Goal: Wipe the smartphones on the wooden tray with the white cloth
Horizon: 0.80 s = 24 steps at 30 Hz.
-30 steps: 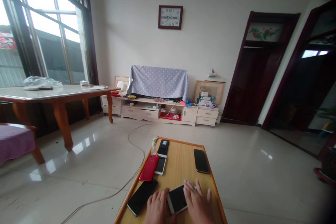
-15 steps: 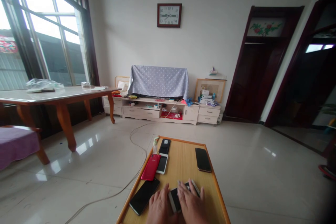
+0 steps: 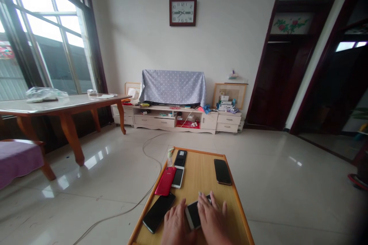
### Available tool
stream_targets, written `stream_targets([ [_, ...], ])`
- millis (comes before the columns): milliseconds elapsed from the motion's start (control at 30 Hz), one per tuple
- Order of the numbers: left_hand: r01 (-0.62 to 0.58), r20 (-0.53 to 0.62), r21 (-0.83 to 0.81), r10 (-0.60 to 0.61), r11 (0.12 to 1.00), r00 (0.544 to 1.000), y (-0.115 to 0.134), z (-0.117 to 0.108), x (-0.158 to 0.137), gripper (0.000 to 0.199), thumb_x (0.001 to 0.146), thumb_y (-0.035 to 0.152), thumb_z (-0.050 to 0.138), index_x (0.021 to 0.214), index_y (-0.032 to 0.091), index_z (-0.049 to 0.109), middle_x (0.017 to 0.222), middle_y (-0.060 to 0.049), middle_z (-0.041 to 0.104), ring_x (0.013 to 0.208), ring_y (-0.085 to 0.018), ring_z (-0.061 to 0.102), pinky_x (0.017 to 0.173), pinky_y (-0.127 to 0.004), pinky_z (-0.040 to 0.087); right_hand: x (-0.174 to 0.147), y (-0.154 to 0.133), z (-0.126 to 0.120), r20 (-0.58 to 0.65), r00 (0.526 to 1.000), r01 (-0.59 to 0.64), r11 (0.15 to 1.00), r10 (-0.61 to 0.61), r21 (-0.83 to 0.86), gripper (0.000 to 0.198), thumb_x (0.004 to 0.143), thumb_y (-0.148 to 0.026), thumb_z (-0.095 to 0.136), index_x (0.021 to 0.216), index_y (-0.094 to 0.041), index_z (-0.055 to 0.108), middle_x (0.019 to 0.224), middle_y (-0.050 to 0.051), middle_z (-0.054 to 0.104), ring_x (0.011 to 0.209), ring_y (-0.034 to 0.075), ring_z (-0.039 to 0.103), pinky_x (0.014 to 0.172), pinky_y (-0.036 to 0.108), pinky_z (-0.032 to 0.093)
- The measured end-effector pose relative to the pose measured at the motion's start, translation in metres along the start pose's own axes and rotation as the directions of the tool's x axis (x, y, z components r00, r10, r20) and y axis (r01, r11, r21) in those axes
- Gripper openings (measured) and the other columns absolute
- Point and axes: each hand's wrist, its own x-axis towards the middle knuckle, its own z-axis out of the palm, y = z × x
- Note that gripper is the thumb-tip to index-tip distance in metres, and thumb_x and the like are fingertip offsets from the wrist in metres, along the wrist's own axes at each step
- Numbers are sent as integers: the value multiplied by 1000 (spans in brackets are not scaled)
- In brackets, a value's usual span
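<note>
Phone (image 3: 193,214) with white edges and a dark screen lies flat between left hand (image 3: 175,226) and right hand (image 3: 212,220), fingers spread on it. Black phone (image 3: 159,216) lies just left; red phone (image 3: 165,181) beyond.

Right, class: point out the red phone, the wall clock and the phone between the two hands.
red phone (image 3: 165,181), head view, middle of its back.
wall clock (image 3: 183,12), head view, its face.
phone between the hands (image 3: 193,215), head view, its screen.

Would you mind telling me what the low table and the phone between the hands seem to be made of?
The low table looks like light wood or wood-look laminate with an orange-brown edge: faint grain shows, with a dull sheen. The phone, between the left hand and right hand, appears to have a dark glossy glass face in a pale frame, perhaps plastic or metal.
</note>
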Motion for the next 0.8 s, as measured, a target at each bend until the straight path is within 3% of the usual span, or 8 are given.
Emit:
stream_targets([
  [133,-10,-40,-2,10,1000,999,2,2,-1,79,66,28,57,144,17,48,139,-12,61,128,-29,53,111,-43,37,8,28,-10,-41,989,-143,987,140,-67,53,104,-50,21,141,-33,55,148,6,51,147,37,29,106,81,19],
  [333,14,27,-3,-14,1000,1000,5,-5,0,69,77,35,52,144,18,49,145,-12,56,132,-28,50,113,-43,34,-14,-13,3,38,998,55,998,-56,21,46,104,-52,27,141,-42,53,146,1,52,143,35,37,111,76,22],
  [467,15,125,34,-19,999,992,6,-12,-1,68,82,29,44,148,16,44,149,-13,52,135,-27,47,114,-43,31,-25,-30,13,-4,988,154,986,-154,60,41,104,-45,29,140,-50,50,137,-3,60,139,33,44,111,73,27],
  [567,-3,177,33,-3,999,984,6,-15,-1,75,77,29,48,151,17,40,151,-13,50,137,-28,44,116,-44,28,-33,-22,23,-60,969,241,969,-238,55,38,103,-48,34,136,-54,52,131,-6,64,133,33,52,111,70,31],
  [667,1,174,42,-8,999,985,7,-14,-1,80,71,26,51,150,19,41,149,-12,52,137,-29,44,116,-45,27,-40,-7,32,-108,969,227,973,-222,38,36,102,-49,36,127,-55,60,124,-6,68,126,33,58,111,68,31],
  [800,12,114,42,-17,999,993,9,-10,-1,74,72,31,54,145,22,48,144,-10,57,133,-29,47,114,-45,29,-44,15,24,-32,974,226,973,-225,45,33,100,-53,39,124,-56,62,123,-5,69,122,34,61,106,66,40],
])
